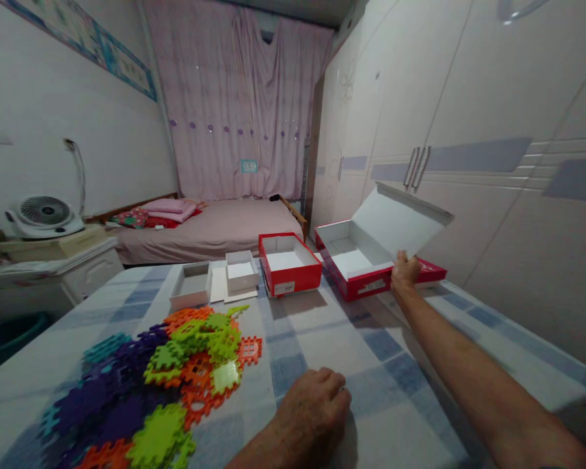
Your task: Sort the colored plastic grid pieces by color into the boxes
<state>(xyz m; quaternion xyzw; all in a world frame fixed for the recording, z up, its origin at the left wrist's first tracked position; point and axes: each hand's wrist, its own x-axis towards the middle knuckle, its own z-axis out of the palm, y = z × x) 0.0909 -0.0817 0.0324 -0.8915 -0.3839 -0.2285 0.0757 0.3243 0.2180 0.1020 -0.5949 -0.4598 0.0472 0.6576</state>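
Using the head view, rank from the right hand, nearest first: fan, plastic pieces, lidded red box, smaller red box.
1. Lidded red box: at the right hand.
2. Smaller red box: left of that.
3. Plastic pieces: left, nearer the camera.
4. Fan: far left, in the background.

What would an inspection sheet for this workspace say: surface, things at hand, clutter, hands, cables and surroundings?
Surface: table under a blue-and-white checked cloth.
Things at hand: dark-red box, its white-lined lid raised at a slant.
Clutter: pile of notched plastic pieces, orange, green, purple and teal; open red box; two small pale open boxes.
Hands: right hand at the dark-red box's near right corner, grip unclear; left hand curled, nothing visible in it.
Cables: cord on the wall above the fan.
Surroundings: bed, pink curtains, pale wardrobe.
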